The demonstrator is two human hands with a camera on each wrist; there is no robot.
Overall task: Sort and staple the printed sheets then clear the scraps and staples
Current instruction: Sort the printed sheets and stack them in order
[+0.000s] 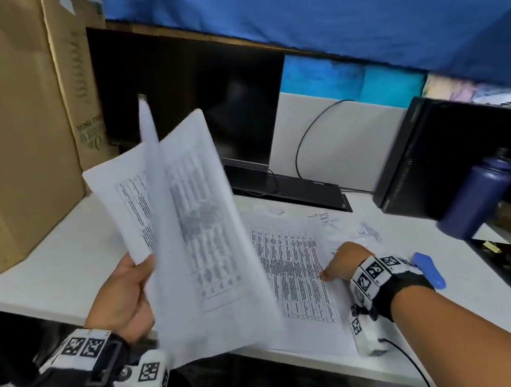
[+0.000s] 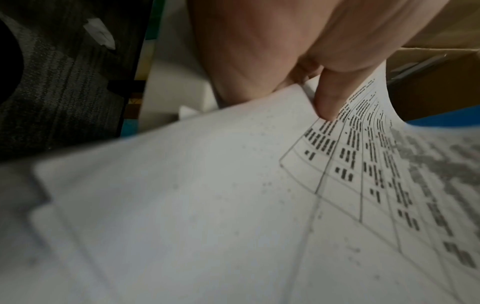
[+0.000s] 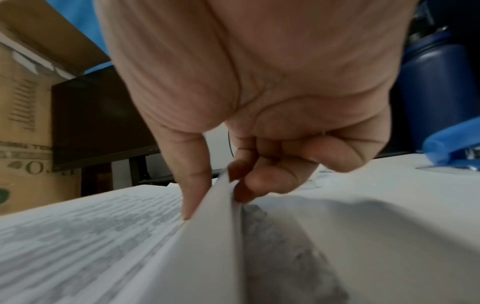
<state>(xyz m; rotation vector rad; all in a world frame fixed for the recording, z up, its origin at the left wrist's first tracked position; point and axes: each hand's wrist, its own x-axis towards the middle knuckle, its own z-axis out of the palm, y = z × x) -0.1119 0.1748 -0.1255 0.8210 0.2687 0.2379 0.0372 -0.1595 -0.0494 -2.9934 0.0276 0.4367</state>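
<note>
Light was dim and even indoors. Raised sheets (image 1: 189, 218) were motion-blurred in head view. Both wrist views were soft in the foreground, paper out of focus, edges bent by wide-angle distortion.

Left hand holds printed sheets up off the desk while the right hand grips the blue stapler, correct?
Not quite. The right hand pinches a sheet's edge on the desk pile, as the right wrist view shows; the blue stapler lies untouched. The left hand does hold printed sheets up.
</note>
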